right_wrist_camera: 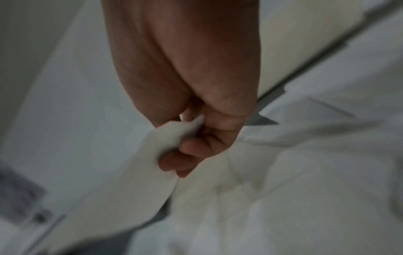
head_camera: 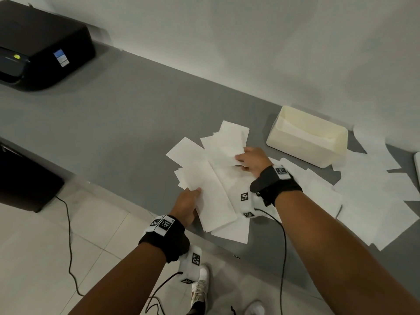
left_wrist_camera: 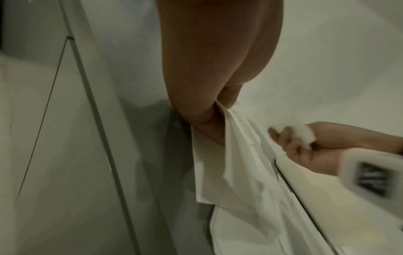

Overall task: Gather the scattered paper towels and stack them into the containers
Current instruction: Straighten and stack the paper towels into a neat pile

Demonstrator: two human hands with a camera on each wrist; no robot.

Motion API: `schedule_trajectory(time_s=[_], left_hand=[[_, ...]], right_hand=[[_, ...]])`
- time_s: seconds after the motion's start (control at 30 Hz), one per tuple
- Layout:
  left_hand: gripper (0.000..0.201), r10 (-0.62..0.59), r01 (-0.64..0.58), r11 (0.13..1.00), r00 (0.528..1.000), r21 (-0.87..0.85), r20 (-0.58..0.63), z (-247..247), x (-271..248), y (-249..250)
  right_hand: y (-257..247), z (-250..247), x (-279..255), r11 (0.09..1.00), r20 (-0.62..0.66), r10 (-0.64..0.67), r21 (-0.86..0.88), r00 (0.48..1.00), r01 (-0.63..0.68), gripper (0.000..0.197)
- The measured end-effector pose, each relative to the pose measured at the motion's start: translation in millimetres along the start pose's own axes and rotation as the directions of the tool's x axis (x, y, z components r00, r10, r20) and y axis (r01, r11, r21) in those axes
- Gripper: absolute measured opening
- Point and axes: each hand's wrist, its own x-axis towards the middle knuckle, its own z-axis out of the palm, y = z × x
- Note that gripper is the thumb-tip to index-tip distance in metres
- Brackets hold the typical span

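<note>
White paper towels (head_camera: 211, 178) lie fanned out on the grey table (head_camera: 125, 123) in front of me. My left hand (head_camera: 189, 201) pinches the near end of a bunch of them, thumb on top; the left wrist view shows the paper towels (left_wrist_camera: 235, 163) gripped by that left hand (left_wrist_camera: 209, 124). My right hand (head_camera: 250, 159) pinches the far right edge of the same spread; in the right wrist view its fingers (right_wrist_camera: 191, 155) curl round a towel (right_wrist_camera: 152, 155). A cream open container (head_camera: 306, 137) stands to the right, by the wall. More loose towels (head_camera: 372, 196) lie right of it.
A black printer (head_camera: 43, 46) sits at the table's far left. A dark box (head_camera: 25, 180) stands on the tiled floor at the left, with a cable (head_camera: 68, 242) trailing from it. The edge of another white thing (head_camera: 417, 164) shows at the far right. My shoes (head_camera: 201, 285) are below the table edge.
</note>
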Motion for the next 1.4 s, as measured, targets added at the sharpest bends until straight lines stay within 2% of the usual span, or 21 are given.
schedule_trajectory(time_s=[0.03,0.1,0.17,0.3,0.37,0.43,0.5,0.57,0.63,0.73,0.87,1.03,1.1,1.17,1.23,1.33,1.4], left_hand=[[0.026,-0.016,0.016,0.999,1.0,-0.034,-0.005,-0.6,0.0,-0.2],[0.029,-0.038,0.036,0.996,0.999,-0.087,-0.014,-0.3,-1.4,1.2],[0.032,-0.047,0.047,0.99,0.999,-0.135,0.002,0.6,-4.5,4.0],[0.046,-0.06,0.067,0.99,0.996,-0.128,0.06,1.1,-8.3,8.4],[0.05,-0.051,0.059,0.994,0.995,-0.092,0.085,1.2,-8.7,8.1],[0.043,-0.036,0.041,0.997,0.997,-0.072,0.067,2.9,-11.0,8.3],[0.037,-0.025,0.028,0.998,0.998,-0.053,0.066,3.5,-11.4,6.8],[0.035,-0.034,0.036,0.999,0.997,-0.028,0.073,3.3,-11.1,4.9],[0.035,-0.049,0.05,0.999,0.995,-0.018,0.083,2.1,-10.1,3.3],[0.035,-0.058,0.059,0.998,0.994,-0.007,0.095,1.2,-10.0,1.1],[0.033,-0.056,0.058,0.998,0.992,-0.014,0.112,1.8,-10.0,-0.5],[0.037,-0.045,0.038,0.998,0.988,0.05,0.149,0.2,-12.2,-0.7],[0.034,0.008,-0.022,0.994,0.992,0.105,0.129,-2.2,-11.3,-3.8],[0.032,0.055,-0.065,0.99,0.995,0.126,0.085,-8.1,-7.7,-6.3],[0.027,0.088,-0.091,0.988,0.996,0.124,0.029,-15.7,-7.0,-3.6],[0.025,0.088,-0.085,0.99,0.996,0.116,-0.027,-29.7,-6.3,0.5],[0.027,0.066,-0.059,0.992,0.996,0.116,-0.062,-39.1,-5.1,1.6]], right_hand=[[0.8,0.7,-15.2,0.991,0.032,0.007,0.135,0.999,-0.011,0.015],[10.7,2.6,-42.4,0.978,0.12,0.006,0.207,0.993,-0.031,0.015],[25.7,6.2,-64.3,0.993,0.156,0.001,0.117,0.988,-0.019,0.017],[51.9,17.5,-90.5,0.973,0.16,-0.063,-0.208,0.985,0.096,0.022],[60.9,21.4,-97.4,0.959,0.197,-0.074,-0.256,0.978,0.124,0.023],[67.5,23.4,-99.2,0.953,0.199,-0.079,-0.273,0.977,0.132,0.022],[70.0,24.5,-97.5,0.915,0.144,-0.102,-0.376,0.984,0.15,0.024],[69.2,24.8,-92.5,0.885,0.048,-0.143,-0.441,0.989,0.149,0.037],[63.6,24.9,-87.3,0.897,-0.021,-0.179,-0.415,0.984,0.154,0.04],[56.0,27.8,-78.0,0.914,-0.067,-0.218,-0.364,0.974,0.18,0.03],[53.8,34.0,-71.0,0.93,-0.063,-0.229,-0.308,0.971,0.2,0.014],[57.8,48.6,-72.5,0.934,0.009,-0.198,-0.302,0.98,0.191,0.021],[56.8,50.7,-70.9,0.933,-0.001,-0.188,-0.312,0.982,0.178,0.023],[51.5,47.0,-64.0,0.944,-0.126,-0.164,-0.307,0.978,0.119,0.034],[45.5,39.8,-52.1,0.947,-0.258,-0.129,-0.319,0.957,0.041,0.033],[37.3,37.8,-37.7,0.887,-0.258,-0.085,-0.46,0.962,-0.045,0.043],[32.6,44.2,-32.7,0.815,-0.257,-0.127,-0.578,0.958,-0.047,0.046]])
